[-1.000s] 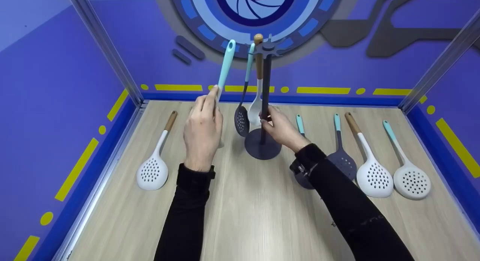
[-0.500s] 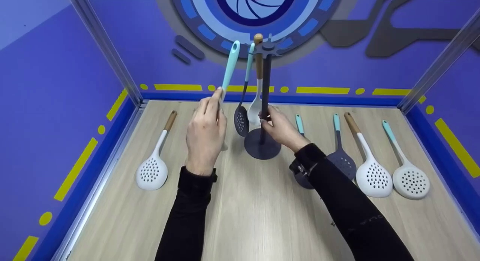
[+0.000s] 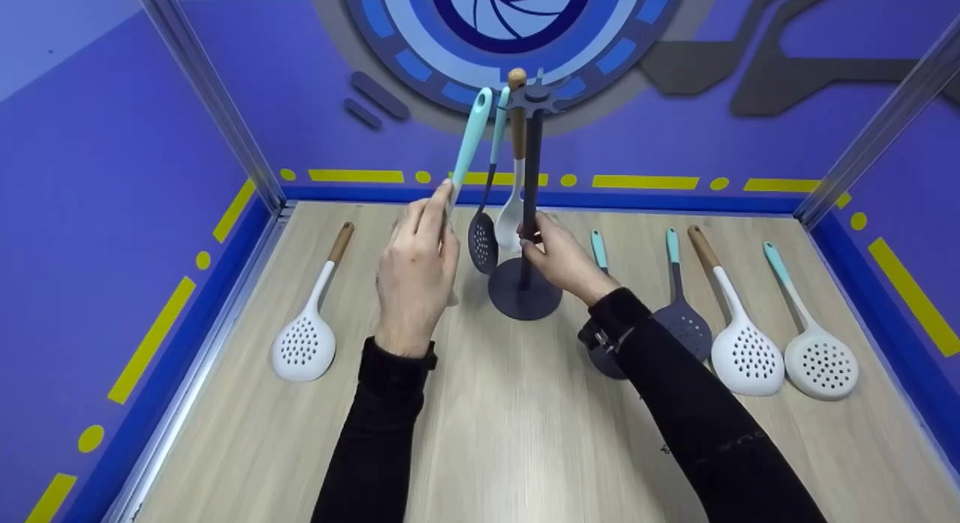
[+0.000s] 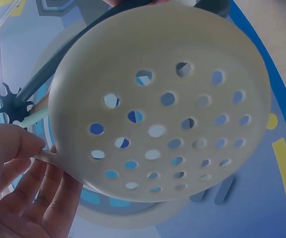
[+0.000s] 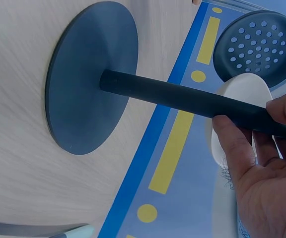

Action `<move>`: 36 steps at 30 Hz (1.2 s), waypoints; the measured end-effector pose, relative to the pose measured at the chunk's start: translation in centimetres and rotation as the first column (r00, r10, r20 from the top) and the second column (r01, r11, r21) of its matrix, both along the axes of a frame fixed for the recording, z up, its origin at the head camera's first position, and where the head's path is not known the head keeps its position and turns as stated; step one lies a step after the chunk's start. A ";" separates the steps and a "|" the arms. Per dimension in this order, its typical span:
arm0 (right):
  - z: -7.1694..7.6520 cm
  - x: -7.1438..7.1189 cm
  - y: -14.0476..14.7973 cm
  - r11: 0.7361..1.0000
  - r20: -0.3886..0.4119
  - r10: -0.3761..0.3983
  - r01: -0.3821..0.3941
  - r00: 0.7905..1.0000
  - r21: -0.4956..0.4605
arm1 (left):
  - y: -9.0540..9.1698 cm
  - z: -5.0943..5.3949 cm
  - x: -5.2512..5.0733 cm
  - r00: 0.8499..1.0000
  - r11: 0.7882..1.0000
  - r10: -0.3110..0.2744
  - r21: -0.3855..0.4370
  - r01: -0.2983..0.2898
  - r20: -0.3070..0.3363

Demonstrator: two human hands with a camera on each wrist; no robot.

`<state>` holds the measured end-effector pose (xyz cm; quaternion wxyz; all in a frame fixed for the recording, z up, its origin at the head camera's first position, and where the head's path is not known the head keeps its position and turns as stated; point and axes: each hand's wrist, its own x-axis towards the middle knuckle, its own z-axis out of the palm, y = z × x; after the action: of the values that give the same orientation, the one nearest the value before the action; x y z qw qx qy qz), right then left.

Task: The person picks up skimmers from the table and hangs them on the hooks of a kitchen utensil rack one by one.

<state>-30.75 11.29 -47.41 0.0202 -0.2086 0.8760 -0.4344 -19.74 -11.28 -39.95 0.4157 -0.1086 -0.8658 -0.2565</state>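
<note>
My left hand (image 3: pixel 416 275) holds a skimmer (image 3: pixel 471 136) by its stem, below the teal handle, which points up and leans right. Its pale head with many holes (image 4: pixel 133 54) fills the left wrist view but is mostly behind the hand in the head view. My right hand (image 3: pixel 566 256) grips the dark pole of a utensil stand (image 3: pixel 532 163) above its round base (image 5: pixel 83 99). From the hooked top hang a black skimmer (image 3: pixel 484 241) with a teal handle and a white utensil (image 3: pixel 510 219) with a wooden handle. The held skimmer's handle tip is just left of these.
A white slotted turner (image 3: pixel 313 313) lies on the table at left. At right lie a dark slotted turner (image 3: pixel 679 309), a white slotted turner (image 3: pixel 731 302) and a pale skimmer (image 3: pixel 814 329). My right arm partly covers another dark utensil (image 3: pixel 600 249). Patterned walls enclose the table.
My left hand has moved a little to the right with the skimmer, bringing its handle tip closer to the stand's hooks and slightly lower. My right hand stays on the pole.
</note>
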 end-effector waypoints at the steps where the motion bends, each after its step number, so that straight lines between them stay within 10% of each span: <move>1: 0.0 0.0 0.0 1.000 0.003 -0.002 0.002 1.000 0.003 | 0.0 0.0 0.0 1.000 1.000 0.001 -0.003 -0.001 -0.001; 36: 0.0 0.1 0.0 1.000 -0.004 -0.005 0.005 1.000 -0.004 | 0.9 -0.6 -0.4 0.999 0.999 -0.015 -0.028 0.016 0.031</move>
<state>-30.61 11.26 -47.41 0.0171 -0.2075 0.8756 -0.4358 -20.13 -10.37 -40.58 0.3988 -0.1173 -0.8747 -0.2492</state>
